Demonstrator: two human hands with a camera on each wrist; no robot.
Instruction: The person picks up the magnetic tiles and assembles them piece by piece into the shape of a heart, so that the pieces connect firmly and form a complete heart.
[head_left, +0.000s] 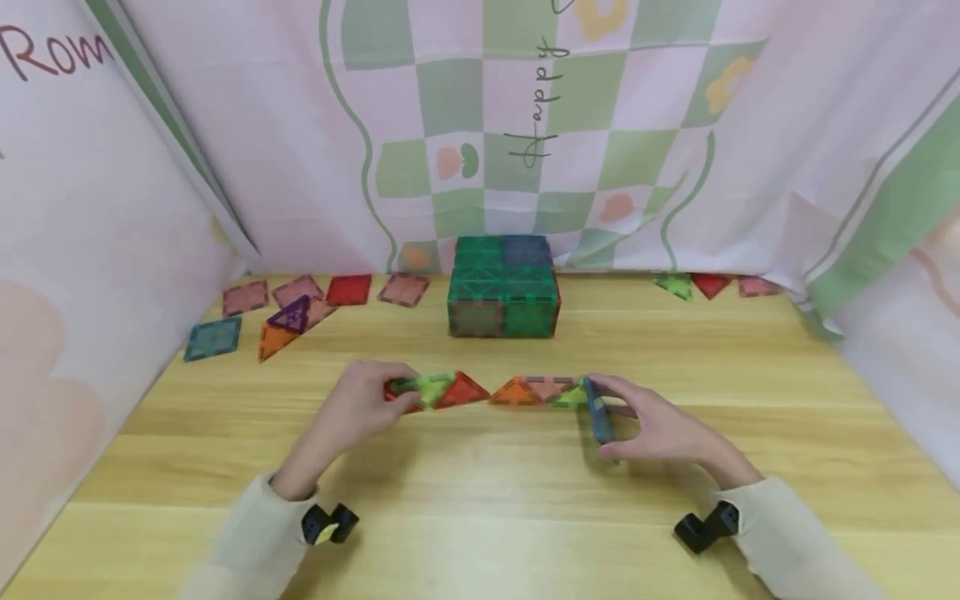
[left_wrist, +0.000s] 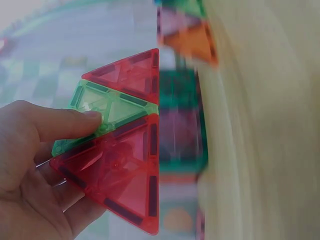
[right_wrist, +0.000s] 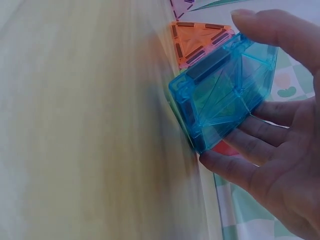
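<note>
In the head view my left hand [head_left: 367, 400] pinches a row of joined triangular magnetic tiles, standing on edge. The left wrist view shows a larger-looking red triangle [left_wrist: 120, 170], a green triangle [left_wrist: 122, 107] under my thumb, and a second red triangle [left_wrist: 132, 72]. To the right stands another row: an orange triangle [head_left: 513, 392], a pink triangle [head_left: 546, 388] and a green triangle [head_left: 570, 395]. My right hand [head_left: 660, 423] holds a clear blue square tile [right_wrist: 225, 92] between thumb and fingers, at an angle beside the green end. Whether it touches that end I cannot tell.
Behind the rows stands a box of mostly green magnetic tiles [head_left: 530, 317]. Loose tiles lie at the back left, among them a blue square [head_left: 212, 340] and a red tile [head_left: 348, 290]. A red tile [head_left: 709, 285] lies with others at the back right. Patterned cloth walls enclose the table.
</note>
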